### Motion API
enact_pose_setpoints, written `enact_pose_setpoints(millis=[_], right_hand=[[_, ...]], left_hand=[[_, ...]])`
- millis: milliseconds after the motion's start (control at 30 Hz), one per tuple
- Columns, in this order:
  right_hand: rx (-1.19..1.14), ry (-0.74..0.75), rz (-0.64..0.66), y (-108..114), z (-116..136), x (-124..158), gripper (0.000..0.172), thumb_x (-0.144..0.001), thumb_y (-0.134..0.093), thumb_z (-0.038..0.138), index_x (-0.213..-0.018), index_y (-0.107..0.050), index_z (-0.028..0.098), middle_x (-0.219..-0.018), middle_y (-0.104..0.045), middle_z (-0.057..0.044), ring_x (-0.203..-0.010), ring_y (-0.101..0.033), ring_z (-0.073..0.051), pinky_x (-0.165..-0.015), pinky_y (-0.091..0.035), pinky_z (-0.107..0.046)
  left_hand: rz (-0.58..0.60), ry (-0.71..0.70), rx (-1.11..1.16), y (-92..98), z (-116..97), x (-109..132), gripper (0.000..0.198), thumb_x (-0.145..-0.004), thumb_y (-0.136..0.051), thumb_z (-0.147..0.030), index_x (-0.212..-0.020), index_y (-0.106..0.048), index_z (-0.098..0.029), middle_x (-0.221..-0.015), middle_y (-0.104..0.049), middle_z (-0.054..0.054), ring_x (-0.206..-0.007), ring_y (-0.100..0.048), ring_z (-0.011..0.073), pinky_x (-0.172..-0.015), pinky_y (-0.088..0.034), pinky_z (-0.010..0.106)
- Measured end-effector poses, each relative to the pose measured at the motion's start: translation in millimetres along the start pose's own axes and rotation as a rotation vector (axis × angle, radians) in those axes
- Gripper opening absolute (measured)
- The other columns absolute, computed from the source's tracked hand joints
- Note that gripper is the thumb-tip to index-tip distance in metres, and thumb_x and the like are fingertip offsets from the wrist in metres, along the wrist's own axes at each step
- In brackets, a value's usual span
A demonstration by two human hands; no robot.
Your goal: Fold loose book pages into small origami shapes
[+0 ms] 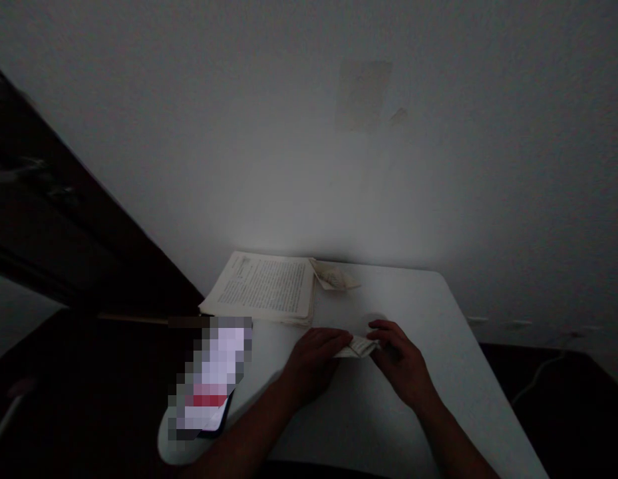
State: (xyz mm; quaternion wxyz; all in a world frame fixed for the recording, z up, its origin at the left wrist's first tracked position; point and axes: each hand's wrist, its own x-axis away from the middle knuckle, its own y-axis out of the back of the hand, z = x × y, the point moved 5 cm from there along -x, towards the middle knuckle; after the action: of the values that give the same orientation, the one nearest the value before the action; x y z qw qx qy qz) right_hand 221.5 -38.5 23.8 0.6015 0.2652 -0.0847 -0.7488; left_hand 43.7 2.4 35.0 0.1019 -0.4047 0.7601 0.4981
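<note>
A small folded piece of printed paper (357,346) is between my two hands, just above or on the white table. My left hand (316,362) is closed on its left end, fingers laid over the top. At the paper's right end, my right hand (401,362) pinches the corner between thumb and fingertips, while its index finger curves above. Shadow hides part of both thumbs. Behind the hands lies a folded paper shape (336,275), touching or close to the right edge of a stack of printed pages (269,286).
A phone (213,372) with a lit, blurred-out screen lies on the left of the white table (468,399). A pale wall (269,146) rises behind the table's far edge. To the left stands a dark door (49,199); a cable (538,372) hangs at the right.
</note>
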Motion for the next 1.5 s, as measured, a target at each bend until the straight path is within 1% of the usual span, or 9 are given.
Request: enact_pose_setpoints(millis=[200, 367, 467, 667, 867, 1033, 1233, 1400, 1500], right_hand=[[-0.128, -0.079, -0.065, 3.7, -2.2, 1.8, 0.014, -0.078, -0.058, 0.034, -0.084, -0.060, 0.021, -0.106, -0.062, -0.009, -0.098, -0.057, -0.023, -0.083, -0.046, -0.035], [-0.250, -0.299, -0.158, 6.1, -14.5, 6.8, 0.028, -0.079, -0.055, 0.043, -0.094, -0.057, 0.019, -0.080, -0.067, -0.004, -0.070, -0.062, -0.018, -0.061, -0.049, -0.026], [-0.274, -0.334, -0.225, 8.4, -18.0, 7.7, 0.034, -0.077, -0.058, 0.043, -0.100, -0.058, 0.018, -0.083, -0.067, -0.005, -0.074, -0.063, -0.018, -0.063, -0.049, -0.026], [-0.240, -0.324, -0.209, 4.6, -16.9, 3.8, 0.041, -0.074, -0.062, 0.041, -0.107, -0.057, 0.017, -0.071, -0.064, -0.002, -0.065, -0.061, -0.015, -0.061, -0.049, -0.027], [-0.158, -0.312, -0.129, 1.4, -16.7, -3.6, 0.036, -0.073, -0.062, 0.043, -0.099, -0.062, 0.018, -0.085, -0.069, -0.007, -0.076, -0.064, -0.020, -0.070, -0.052, -0.033], [-0.042, -0.212, -0.119, 8.1, -13.6, -3.7, 0.031, -0.077, -0.058, 0.041, -0.098, -0.065, 0.019, -0.099, -0.067, -0.009, -0.087, -0.063, -0.021, -0.081, -0.050, -0.036], [-0.128, -0.267, -0.135, 1.9, -20.0, -3.8, 0.037, -0.074, -0.062, 0.038, -0.105, -0.061, 0.019, -0.098, -0.069, -0.009, -0.081, -0.066, -0.021, -0.075, -0.053, -0.036], [-0.235, -0.380, -0.079, -4.3, -24.2, -6.3, 0.035, -0.072, -0.065, 0.040, -0.099, -0.063, 0.018, -0.074, -0.071, -0.006, -0.068, -0.066, -0.020, -0.061, -0.053, -0.031], [-0.325, -0.437, -0.127, -0.8, -28.2, -6.5, 0.036, -0.068, -0.068, 0.041, -0.095, -0.063, 0.017, -0.082, -0.072, -0.008, -0.071, -0.067, -0.021, -0.061, -0.052, -0.031]], left_hand=[[0.037, 0.111, 0.001, 1.3, 0.5, 4.4, 0.038, -0.084, -0.044, -0.017, -0.122, -0.045, -0.022, -0.109, -0.061, 0.007, -0.097, -0.056, 0.0183, -0.084, -0.046, 0.035], [0.052, 0.189, 0.036, -1.8, 7.3, 11.3, 0.066, -0.071, -0.047, -0.013, -0.134, -0.029, -0.020, -0.109, -0.058, 0.008, -0.097, -0.054, 0.0206, -0.085, -0.046, 0.038], [0.026, 0.208, 0.048, -3.8, 11.3, 10.3, 0.073, -0.067, -0.041, -0.004, -0.136, -0.023, -0.021, -0.107, -0.059, 0.006, -0.097, -0.054, 0.0182, -0.087, -0.045, 0.038], [-0.092, 0.128, -0.110, 5.0, 2.0, 1.9, 0.038, -0.077, -0.045, -0.008, -0.112, -0.051, -0.021, -0.118, -0.051, 0.010, -0.110, -0.046, 0.0220, -0.090, -0.042, 0.040], [0.000, 0.004, -0.223, -0.1, -4.6, -1.9, 0.010, -0.077, -0.051, -0.011, -0.076, -0.058, -0.019, -0.092, -0.059, 0.005, -0.088, -0.052, 0.0185, -0.081, -0.041, 0.037], [0.025, 0.029, -0.257, -4.2, 0.4, -1.8, 0.009, -0.077, -0.051, -0.011, -0.076, -0.057, -0.017, -0.088, -0.060, 0.005, -0.083, -0.052, 0.0184, -0.079, -0.040, 0.037], [0.046, 0.048, -0.235, -7.4, -1.2, -0.8, 0.026, -0.073, -0.047, -0.005, -0.092, -0.057, -0.019, -0.103, -0.057, 0.008, -0.098, -0.050, 0.0220, -0.086, -0.038, 0.040], [0.072, 0.035, -0.218, -5.8, -3.8, -2.0, 0.028, -0.073, -0.047, -0.006, -0.095, -0.057, -0.020, -0.105, -0.058, 0.008, -0.098, -0.051, 0.0222, -0.087, -0.039, 0.040], [0.071, 0.032, -0.188, -4.3, -4.2, -1.7, 0.037, -0.066, -0.046, -0.003, -0.098, -0.056, -0.019, -0.108, -0.056, 0.008, -0.101, -0.050, 0.0229, -0.087, -0.038, 0.041]])
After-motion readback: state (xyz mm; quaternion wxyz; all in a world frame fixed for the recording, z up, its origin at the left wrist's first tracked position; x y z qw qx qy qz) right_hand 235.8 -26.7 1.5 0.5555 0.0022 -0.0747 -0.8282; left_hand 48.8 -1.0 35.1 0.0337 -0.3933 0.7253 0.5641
